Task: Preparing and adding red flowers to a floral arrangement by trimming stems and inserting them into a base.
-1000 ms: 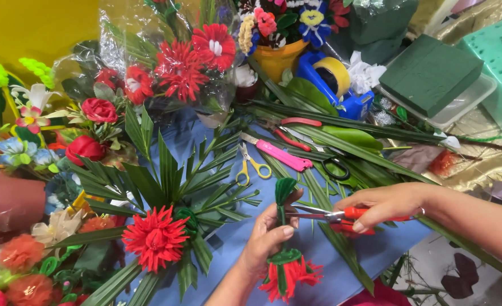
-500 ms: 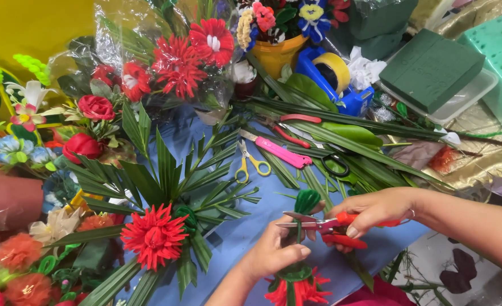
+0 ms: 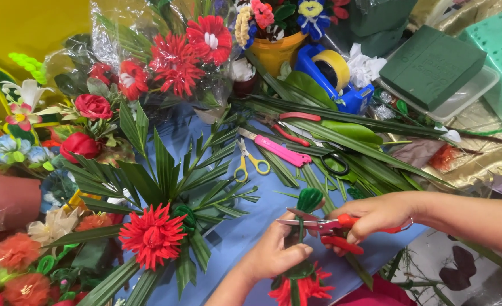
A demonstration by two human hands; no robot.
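My left hand (image 3: 273, 255) grips a red artificial flower (image 3: 299, 286) by its green stem, with the bloom hanging toward me and the folded green tip (image 3: 309, 199) pointing up. My right hand (image 3: 376, 215) holds red-handled scissors (image 3: 325, 226). Their blades sit across the stem just below the green tip. Both hands hover over a blue sheet (image 3: 245, 226) on the table.
A palm-leaf arrangement with a large red flower (image 3: 152, 235) lies to the left. Behind are small yellow scissors (image 3: 245, 164), a pink cutter (image 3: 279, 150), a blue tape dispenser (image 3: 336, 76), wrapped red flowers (image 3: 177, 56), green foam blocks (image 3: 432, 65) and long green leaves (image 3: 353, 141).
The hands and flower have drawn closer together near the table's front. The scissors have slid along the stem and their blades now lie across it below the green tip.
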